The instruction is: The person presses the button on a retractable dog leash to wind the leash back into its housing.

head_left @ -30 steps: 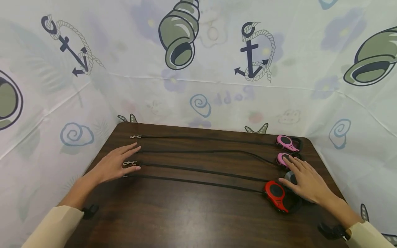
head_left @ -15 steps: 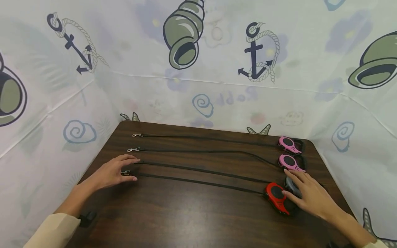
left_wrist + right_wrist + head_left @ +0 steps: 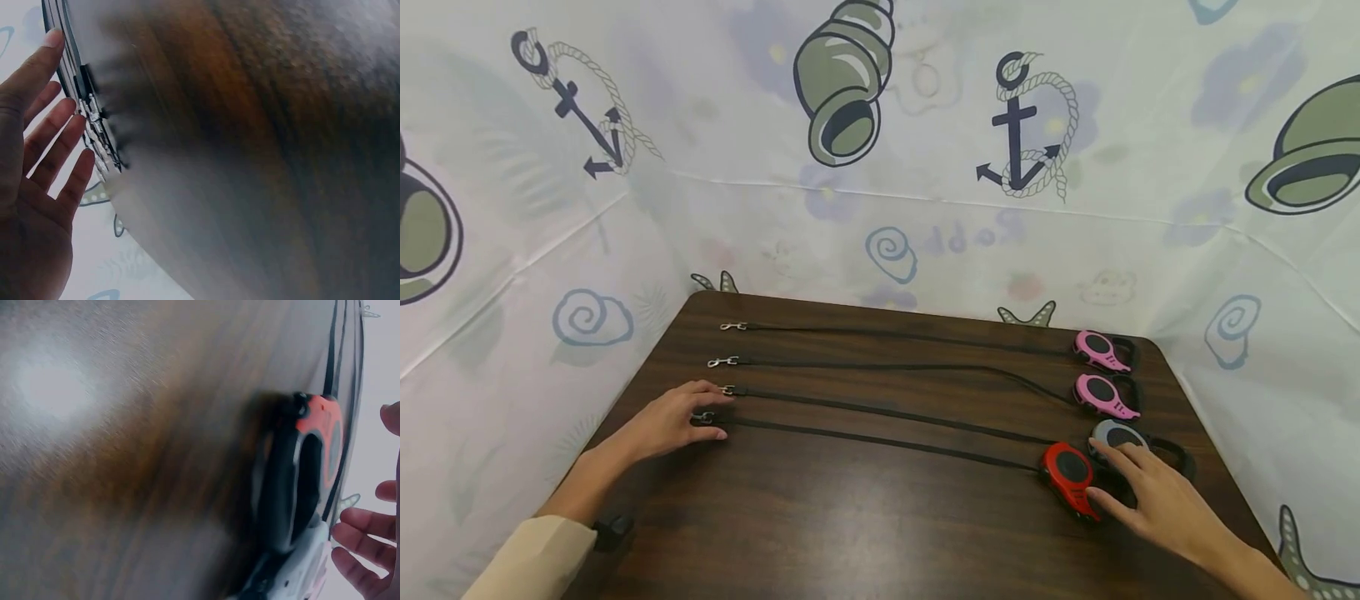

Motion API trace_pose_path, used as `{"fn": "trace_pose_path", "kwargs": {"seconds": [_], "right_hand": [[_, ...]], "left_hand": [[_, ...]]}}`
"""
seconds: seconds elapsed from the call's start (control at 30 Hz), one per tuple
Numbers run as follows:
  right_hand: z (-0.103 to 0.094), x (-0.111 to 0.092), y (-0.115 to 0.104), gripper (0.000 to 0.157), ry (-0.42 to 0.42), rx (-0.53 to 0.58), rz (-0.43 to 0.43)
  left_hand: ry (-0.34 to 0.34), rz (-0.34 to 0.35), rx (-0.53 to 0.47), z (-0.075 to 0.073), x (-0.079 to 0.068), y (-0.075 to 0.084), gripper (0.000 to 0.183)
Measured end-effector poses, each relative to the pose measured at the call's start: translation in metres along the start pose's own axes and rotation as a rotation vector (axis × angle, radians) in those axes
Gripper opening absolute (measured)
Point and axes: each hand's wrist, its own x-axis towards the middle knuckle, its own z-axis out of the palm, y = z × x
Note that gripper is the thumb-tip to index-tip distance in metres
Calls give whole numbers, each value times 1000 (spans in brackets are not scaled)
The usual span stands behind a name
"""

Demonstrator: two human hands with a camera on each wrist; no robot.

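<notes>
Head: two pink leashes [image 3: 1103,393], red leash [image 3: 1070,468] & grey leash [image 3: 1118,432], plastic-cased, black-corded, are laid side by side on brown table [image 3: 850,533], prob. vs. tangling; R hand [image 3: 1161,500] is held by last two. L wrist: L hand [image 3: 34,212] is held beside silver metal clips [image 3: 97,119], fingers spread. R wrist: thumb's parted from fingers, nothing's pinched.
</notes>
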Motion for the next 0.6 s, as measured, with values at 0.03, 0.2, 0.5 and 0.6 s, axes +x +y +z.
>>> {"fn": "trace_pose_path", "kwargs": {"seconds": [0.03,0.2,0.5,0.6], "right_hand": [[2,-1,-1,74,6,-8,-5],[12,-5,-7,78,33,-10,-41],[28,-12,-12,82,62,19,-34],[31,-15,-12,83,58,9,-2]], "left_hand": [[-6,3,-1,0,0,-1,52],[-5,-15,5,2,-4,-8,50],[-8,4,-20,5,-4,-14,43],[-7,14,-27,5,-2,-16,40]]}}
